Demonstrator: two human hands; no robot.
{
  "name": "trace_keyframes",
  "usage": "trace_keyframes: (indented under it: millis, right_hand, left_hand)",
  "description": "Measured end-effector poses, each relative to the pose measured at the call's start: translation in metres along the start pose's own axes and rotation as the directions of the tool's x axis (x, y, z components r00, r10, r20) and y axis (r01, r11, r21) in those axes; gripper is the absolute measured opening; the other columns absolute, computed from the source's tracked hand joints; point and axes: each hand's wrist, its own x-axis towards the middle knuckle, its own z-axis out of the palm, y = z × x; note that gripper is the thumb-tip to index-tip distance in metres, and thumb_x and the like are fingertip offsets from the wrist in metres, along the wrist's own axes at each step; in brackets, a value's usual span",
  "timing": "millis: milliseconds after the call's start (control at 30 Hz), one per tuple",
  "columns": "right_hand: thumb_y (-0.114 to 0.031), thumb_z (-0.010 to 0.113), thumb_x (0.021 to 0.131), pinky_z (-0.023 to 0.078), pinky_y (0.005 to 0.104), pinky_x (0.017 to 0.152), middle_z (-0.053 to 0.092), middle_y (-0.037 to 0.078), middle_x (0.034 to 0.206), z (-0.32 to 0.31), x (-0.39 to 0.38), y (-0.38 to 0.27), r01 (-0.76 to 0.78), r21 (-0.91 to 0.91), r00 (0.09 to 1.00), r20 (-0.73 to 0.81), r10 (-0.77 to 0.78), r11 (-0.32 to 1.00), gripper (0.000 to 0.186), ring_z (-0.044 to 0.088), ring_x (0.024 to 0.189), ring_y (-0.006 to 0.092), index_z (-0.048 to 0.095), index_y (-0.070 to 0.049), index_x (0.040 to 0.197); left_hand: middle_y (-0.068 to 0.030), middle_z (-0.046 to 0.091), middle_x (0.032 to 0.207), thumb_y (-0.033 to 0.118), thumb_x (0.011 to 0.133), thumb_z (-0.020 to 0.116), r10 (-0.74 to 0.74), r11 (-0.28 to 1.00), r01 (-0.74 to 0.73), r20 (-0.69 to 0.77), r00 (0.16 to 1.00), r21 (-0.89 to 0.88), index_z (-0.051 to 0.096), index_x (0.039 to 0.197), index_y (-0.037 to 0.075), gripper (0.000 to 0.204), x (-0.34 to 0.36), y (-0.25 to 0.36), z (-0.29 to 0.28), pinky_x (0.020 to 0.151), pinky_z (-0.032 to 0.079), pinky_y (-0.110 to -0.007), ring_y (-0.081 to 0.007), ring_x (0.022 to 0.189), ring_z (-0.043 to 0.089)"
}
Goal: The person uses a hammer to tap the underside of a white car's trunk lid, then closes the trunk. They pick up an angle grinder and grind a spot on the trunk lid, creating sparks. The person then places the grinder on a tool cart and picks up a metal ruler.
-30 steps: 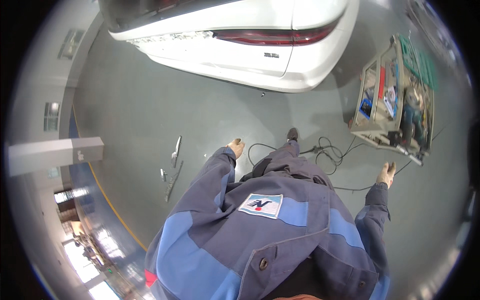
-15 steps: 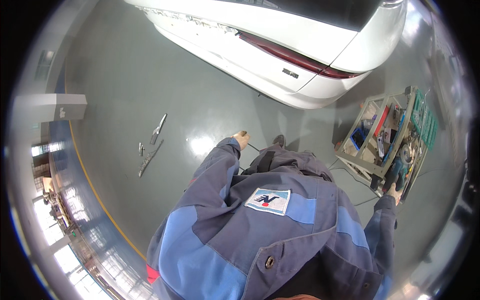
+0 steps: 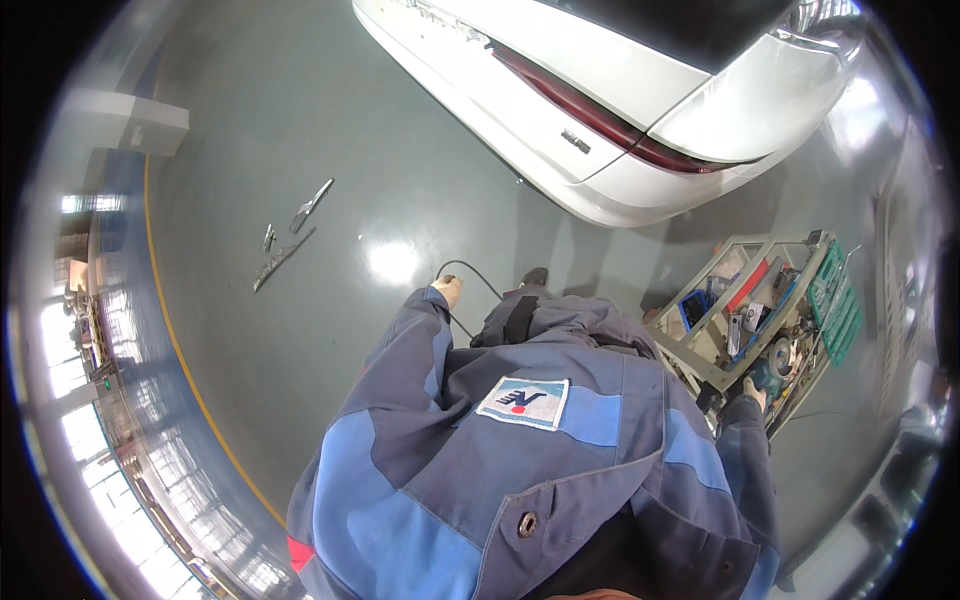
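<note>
Fingers point(image 3: 749, 383) of the right hand point(image 3: 756, 394) are bending at the rear end of a teal power tool point(image 3: 768, 374), touching it; their undersides are hiding from the head camera, so whether they are gripping it cannot be told. The power tool is lying in the near, right-hand section of a beige metal cart point(image 3: 688, 355), its round grey disc point(image 3: 783, 352) pointing away from the hand. Across a frame bar, the cart's other section is holding a blue bin point(image 3: 692, 309) with dark contents too small to tell, a long red piece point(image 3: 746, 286) standing aslant, and a jumble of smaller items. A green perforated panel point(image 3: 836, 306) is leaning along the cart's outer end.

Over the grey floor point(image 3: 330, 340), the left hand point(image 3: 450, 289) is hanging just beside a black cable point(image 3: 462, 264), its fingers curling loosely; whether anything is sitting inside them cannot be told.
</note>
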Motion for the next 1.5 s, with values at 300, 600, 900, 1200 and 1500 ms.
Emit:
trace_keyframes:
  millis: [300,600,900,1200,1500]
  right_hand:
    - [-0.066,0.09,0.074,0.047,0.0456,0.121,0.062,0.032,0.155,-0.003,0.01,-0.004,0.015,0.06,0.995,0.101,-0.021,0.998,0.117,0.06,0.146,0.0403,0.054,0.011,0.155]
    - [-0.051,0.094,0.076,0.05,0.043,0.117,0.069,0.033,0.144,0.006,0.019,-0.001,0.083,0.149,0.991,0.09,-0.097,0.985,0.098,0.067,0.138,0.0392,0.066,0.016,0.14]
    - [-0.047,0.09,0.086,0.053,0.0407,0.107,0.074,0.021,0.133,-0.004,0.005,0.031,0.173,0.551,0.957,0.102,-0.272,0.816,0.079,0.07,0.12,0.0296,0.07,0.013,0.134]
    - [-0.014,0.073,0.106,0.055,0.0303,0.09,0.071,0.004,0.116,-0.055,-0.147,0.012,0.373,0.847,0.752,-0.037,-0.658,0.378,0.038,0.066,0.099,0.0132,0.064,0.001,0.139]
    - [-0.026,0.076,0.096,0.065,0.04,0.089,0.074,0.013,0.116,-0.14,-0.366,-0.108,0.068,0.965,0.173,0.24,-0.955,0.255,0.055,0.076,0.097,0.0239,0.06,0.004,0.139]
  left_hand:
    - [-0.0256,0.067,0.151,0.047,0.107,0.053,0.1,0.991,-0.104,-0.044,0.994,-0.085,0.06,0.157,0.006,0.065,-0.025,-0.009,0.105,0.125,0.043,-0.043,-0.0393,0.146,0.06]
    - [-0.0237,0.07,0.144,0.043,0.109,0.055,0.064,0.983,-0.073,-0.059,0.996,-0.166,0.055,0.158,0.0,0.065,-0.069,-0.028,0.162,0.115,0.049,-0.039,-0.0337,0.135,0.067]
    - [-0.0177,0.07,0.146,0.032,0.111,0.057,0.223,0.917,-0.284,-0.233,0.947,-0.278,0.057,0.157,0.0,0.056,-0.134,0.005,0.159,0.112,0.053,-0.037,-0.0268,0.125,0.073]
    - [-0.0174,0.066,0.154,0.035,0.113,0.06,0.72,0.648,-0.649,0.04,0.693,-0.398,0.051,0.163,0.002,0.061,-0.235,0.183,0.142,0.12,0.049,-0.038,-0.0237,0.135,0.067]
    - [-0.0113,0.064,0.155,0.054,0.11,0.065,0.889,0.401,-0.342,0.273,0.367,-0.85,0.047,0.167,0.007,0.076,-0.321,0.259,0.141,0.119,0.049,-0.038,-0.0206,0.136,0.064]
